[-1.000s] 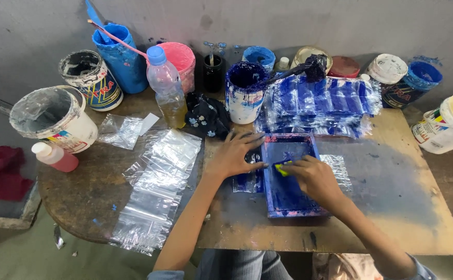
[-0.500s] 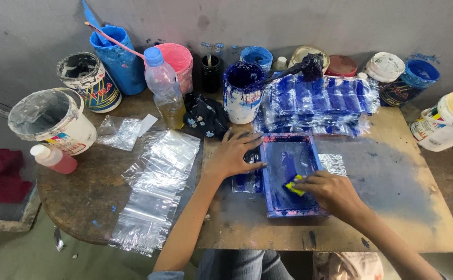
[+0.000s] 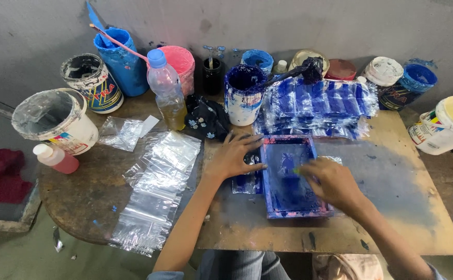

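Observation:
A small blue-stained printing frame lies flat on the wooden board in front of me. My left hand is spread flat, with its fingertips pressing on the frame's left edge. Over the middle of the screen, my right hand is closed on a small yellow-green scraper. A blue-printed plastic bag sticks out from under the frame's left side.
Printed blue bags are stacked behind the frame. Clear plastic bags lie to the left. A blue-smeared paint can, a plastic bottle, a dark cloth and several buckets and tins line the back by the wall.
My right hand dragged the scraper from the far end of the screen toward me, then came back a little toward the middle. My left hand stayed on the frame's edge.

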